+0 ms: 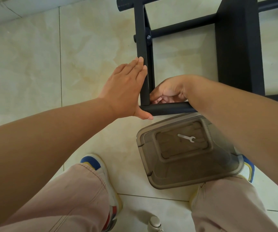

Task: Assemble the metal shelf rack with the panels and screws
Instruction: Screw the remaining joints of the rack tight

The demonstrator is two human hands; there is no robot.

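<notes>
Fingers of left hand (pixel 125 87) flat against black rack upright (pixel 143 67); right hand (pixel 168 91) curled inside the corner, fingertips hidden behind crossbar (pixel 168 110), grasp unclear.

The right hand's (pixel 168 91) fingertips were hidden behind the rack's tube (pixel 168 110), and the rack (pixel 240 47) ran off the top edge.

Floor (pixel 34 64): glossy cream marbled tiles w/ thin dark grout lines. Black metal rack frame (pixel 145 47) is laid on it at far centre-right, tubes & a flat black panel (pixel 238 44) incl. A smoky clear plastic bin (pixel 190 168) is set near right, small silver wrench (pixel 186 137) seen inside. Two sneakers (pixel 101 178) are planted near, either side of bin.
</notes>
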